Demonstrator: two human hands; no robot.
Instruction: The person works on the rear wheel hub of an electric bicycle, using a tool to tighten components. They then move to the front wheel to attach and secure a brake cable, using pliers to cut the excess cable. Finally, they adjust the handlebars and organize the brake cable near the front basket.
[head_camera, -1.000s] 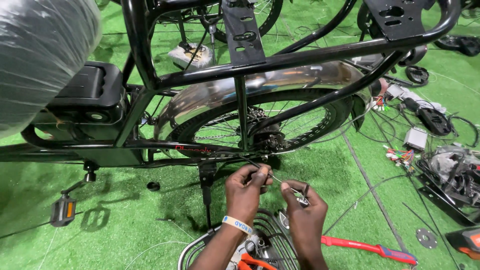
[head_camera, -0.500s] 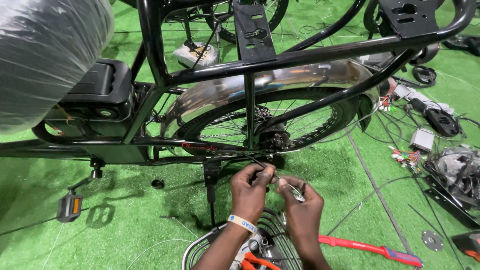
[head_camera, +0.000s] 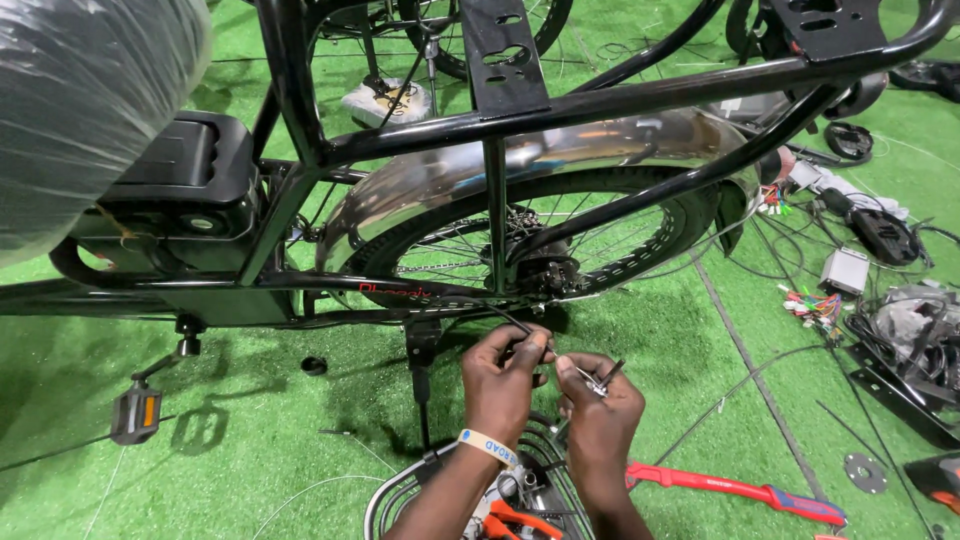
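Bare forearms, no sleeves; left hand (head_camera: 503, 385) wears a pale printed wristband (head_camera: 488, 447).

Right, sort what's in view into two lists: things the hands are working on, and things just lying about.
In hand:
- left hand pinching the black cable off the bicycle frame
- right hand holding a small metal tool at the cable's end

Lying about:
- red-handled tool on the green turf
- wire basket
- controller box
- loose coloured wires
- pedal
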